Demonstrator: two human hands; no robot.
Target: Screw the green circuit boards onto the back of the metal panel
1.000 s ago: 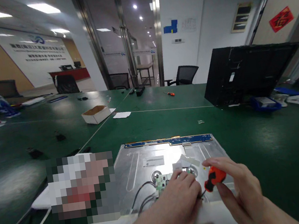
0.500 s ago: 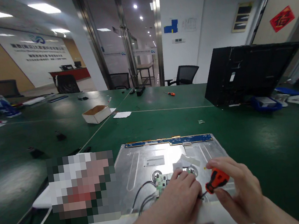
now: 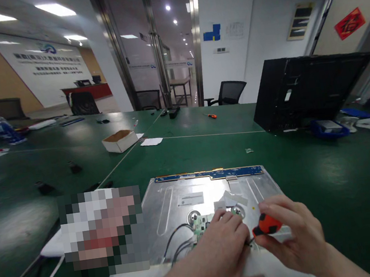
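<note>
My right hand (image 3: 297,235) holds a short orange and black screwdriver (image 3: 268,224) between thumb and fingers. Its thin shaft slants down to the left and ends beside my left hand (image 3: 225,240). That hand lies over a green circuit board (image 3: 201,226) with its fingers curled down; fingertips and thumb are hidden, so what they grip cannot be seen. Beneath both is the metal back of a display panel (image 3: 167,209), with a blue board strip (image 3: 207,175) along its far edge. Black cables (image 3: 176,238) run from the circuit board's left side.
A blurred-out item (image 3: 104,227) lies left of the panel, near loose cables. Farther off are an open white box (image 3: 120,143), paper (image 3: 151,142) and another orange screwdriver (image 3: 211,116). A large black monitor (image 3: 309,89) stands at right beside a blue tray (image 3: 329,129).
The screwdriver handle has turned and tilted slightly in my right hand, whose fingers have shifted around it. My left hand has stayed in place on the board.
</note>
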